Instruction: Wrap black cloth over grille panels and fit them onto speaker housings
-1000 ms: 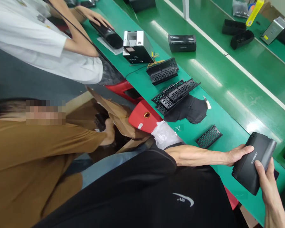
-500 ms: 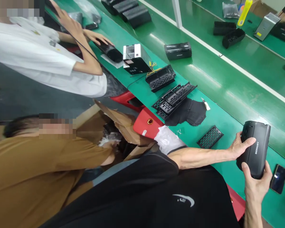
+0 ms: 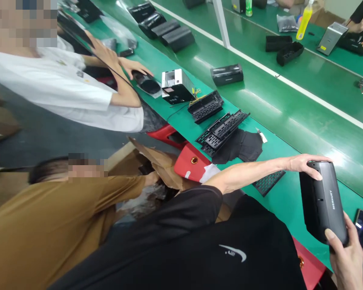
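From the head view, the outstretched left hand (image 3: 305, 164) curled over the top of the matte black plastic casing (image 3: 322, 201), the right hand (image 3: 346, 251) clasped its lower end above the green bench (image 3: 290, 121), and the casing stood more upright than before.

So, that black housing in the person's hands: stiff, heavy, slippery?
The black housing looks like moulded plastic, so it is probably stiff. Held up only by the left hand on its top end and the right hand at its bottom, it seems fairly light. Its smooth rounded skin may slip.
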The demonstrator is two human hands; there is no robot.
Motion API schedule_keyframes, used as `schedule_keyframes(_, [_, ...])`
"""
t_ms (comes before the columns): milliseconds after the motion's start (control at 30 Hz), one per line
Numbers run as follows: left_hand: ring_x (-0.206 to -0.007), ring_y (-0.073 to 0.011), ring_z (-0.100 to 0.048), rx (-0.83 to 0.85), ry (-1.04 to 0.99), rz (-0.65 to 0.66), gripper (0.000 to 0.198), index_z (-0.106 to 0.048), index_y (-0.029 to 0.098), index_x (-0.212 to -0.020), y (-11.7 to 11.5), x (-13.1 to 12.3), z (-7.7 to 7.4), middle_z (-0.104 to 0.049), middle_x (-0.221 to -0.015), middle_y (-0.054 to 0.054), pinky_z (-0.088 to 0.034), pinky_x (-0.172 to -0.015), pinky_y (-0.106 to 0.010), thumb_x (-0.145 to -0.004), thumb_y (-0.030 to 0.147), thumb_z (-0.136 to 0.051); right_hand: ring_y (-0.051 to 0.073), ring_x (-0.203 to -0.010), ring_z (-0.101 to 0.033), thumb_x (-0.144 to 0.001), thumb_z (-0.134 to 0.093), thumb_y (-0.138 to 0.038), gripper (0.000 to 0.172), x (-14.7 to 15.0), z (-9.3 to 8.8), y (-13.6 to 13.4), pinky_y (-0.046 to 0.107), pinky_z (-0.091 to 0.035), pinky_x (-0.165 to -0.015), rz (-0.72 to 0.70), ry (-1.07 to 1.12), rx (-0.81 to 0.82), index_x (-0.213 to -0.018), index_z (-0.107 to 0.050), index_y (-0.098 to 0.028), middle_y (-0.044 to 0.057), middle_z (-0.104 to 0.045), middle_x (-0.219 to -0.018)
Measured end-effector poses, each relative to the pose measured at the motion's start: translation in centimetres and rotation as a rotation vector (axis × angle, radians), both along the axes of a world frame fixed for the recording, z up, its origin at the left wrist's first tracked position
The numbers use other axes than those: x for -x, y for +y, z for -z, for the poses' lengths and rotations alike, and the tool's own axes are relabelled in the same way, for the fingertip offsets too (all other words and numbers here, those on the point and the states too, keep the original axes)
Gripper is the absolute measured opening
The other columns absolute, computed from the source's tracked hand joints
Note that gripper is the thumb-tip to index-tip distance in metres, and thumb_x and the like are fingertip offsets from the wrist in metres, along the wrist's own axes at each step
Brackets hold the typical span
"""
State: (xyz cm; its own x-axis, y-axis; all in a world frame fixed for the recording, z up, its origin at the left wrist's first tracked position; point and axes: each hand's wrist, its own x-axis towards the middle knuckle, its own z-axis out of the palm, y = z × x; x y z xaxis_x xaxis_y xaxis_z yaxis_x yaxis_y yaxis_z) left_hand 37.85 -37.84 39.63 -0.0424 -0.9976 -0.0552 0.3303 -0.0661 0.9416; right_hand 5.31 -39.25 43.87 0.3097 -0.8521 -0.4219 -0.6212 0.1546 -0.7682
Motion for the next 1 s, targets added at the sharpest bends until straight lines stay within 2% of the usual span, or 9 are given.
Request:
schedule_keyframes(133, [-0.134,-0.0316,-0.062,-0.255,0.04,-0.133,0.085,-0.063,0.028,-0.145,1.4,2.5,1.1,-0.068,-0.142,-0.005,-0.051,-0.113,-0.042,-0.069,0.059,-0.086,0.038,-0.129,-0.06,-0.072,-0.086,-0.063,0.094,0.8,0.6,-2.3,0.057,-0.047,-0.111,0.092,-0.19,-0.258,-0.154,-0.054,-0.03,0.011,-0.063,-0.145])
schedule_keyframes(233, [-0.122,-0.0327,-0.067,-0.581,0.099,-0.216,0.095,-0.051,0.032,-0.152,2.7,4.0,1.4,-0.064,-0.145,-0.011,-0.064,-0.086,-0.041,-0.072,0.075,-0.079,0.037,-0.126,-0.062,-0.075,-0.081,-0.066,0.085,0.4,1.9,-3.2,0.061,-0.055,-0.098,0.248,-0.35,-0.266,-0.15,-0.056,-0.033,0.01,-0.063,-0.143])
schedule_keyframes(300, [-0.118,-0.0336,-0.068,-0.705,0.145,-0.218,0.104,-0.04,0.033,-0.158,3.6,4.8,1.6,-0.061,-0.147,-0.015,-0.065,-0.07,-0.036,-0.073,0.081,-0.075,0.038,-0.13,-0.061,-0.076,-0.081,-0.06,0.075,-0.3,3.0,-3.1,0.063,-0.056,-0.098,0.286,-0.416,-0.23,-0.144,-0.059,-0.036,0.008,-0.064,-0.145])
schedule_keyframes(433, [-0.127,-0.0359,-0.062,-0.745,0.191,-0.194,0.109,-0.034,0.035,-0.159,5.0,6.0,2.1,-0.054,-0.154,-0.015,-0.064,-0.063,-0.031,-0.07,0.08,-0.078,0.041,-0.142,-0.055,-0.084,-0.069,-0.055,0.057,-1.7,4.1,-2.3,0.069,-0.053,-0.105,0.193,-0.418,-0.2,-0.14,-0.062,-0.048,0.001,-0.064,-0.149])
schedule_keyframes(533, [-0.121,-0.0356,-0.064,-0.76,0.204,-0.233,0.11,-0.034,0.033,-0.158,5.5,6.5,2.7,-0.056,-0.149,-0.017,-0.063,-0.063,-0.031,-0.068,0.074,-0.082,0.042,-0.147,-0.05,-0.087,-0.065,-0.051,0.057,-1.9,3.9,-2.4,0.071,-0.048,-0.111,0.138,-0.435,-0.221,-0.144,-0.061,-0.054,0.0,-0.063,-0.15])
schedule_keyframes(667, [-0.09,-0.0262,-0.069,-0.757,0.247,-0.339,0.103,-0.039,0.029,-0.153,5.5,7.4,3.3,-0.066,-0.127,-0.014,-0.061,-0.06,-0.035,-0.069,0.066,-0.085,0.041,-0.152,-0.044,-0.085,-0.071,-0.045,0.065,-1.9,3.6,-2.5,0.068,-0.043,-0.118,0.203,-0.515,-0.228,-0.149,-0.06,-0.049,0.003,-0.059,-0.156])
schedule_keyframes(800, [-0.072,-0.0193,-0.067,-0.734,0.487,-0.405,0.081,-0.044,0.03,-0.138,5.4,9.8,4.0,-0.067,-0.098,-0.002,-0.06,-0.059,-0.035,-0.075,0.066,-0.08,0.038,-0.161,-0.028,-0.087,-0.064,-0.065,0.082,-4.0,4.9,-0.4,0.064,-0.037,-0.122,0.326,-0.567,-0.122,-0.161,-0.043,-0.037,0.005,-0.035,-0.174])
schedule_keyframes(900, [-0.074,-0.0204,-0.069,-0.713,0.656,-0.313,0.07,-0.05,0.028,-0.126,5.9,11.9,4.8,-0.067,-0.093,-0.002,-0.061,-0.064,-0.039,-0.079,0.076,-0.07,0.037,-0.153,-0.041,-0.081,-0.072,-0.063,0.093,-6.0,5.9,1.5,0.061,-0.042,-0.118,0.272,-0.56,-0.155,-0.162,-0.035,-0.037,0.008,-0.04,-0.17])
schedule_keyframes(1000, [-0.093,-0.0292,-0.072,-0.788,0.581,-0.052,0.078,-0.06,0.021,-0.118,6.8,11.8,5.6,-0.069,-0.115,-0.014,-0.062,-0.077,-0.048,-0.072,0.084,-0.071,0.035,-0.137,-0.056,-0.078,-0.077,-0.06,0.094,-5.8,5.8,1.2,0.058,-0.045,-0.114,0.243,-0.514,-0.095,-0.159,-0.039,-0.031,0.012,-0.055,-0.155])
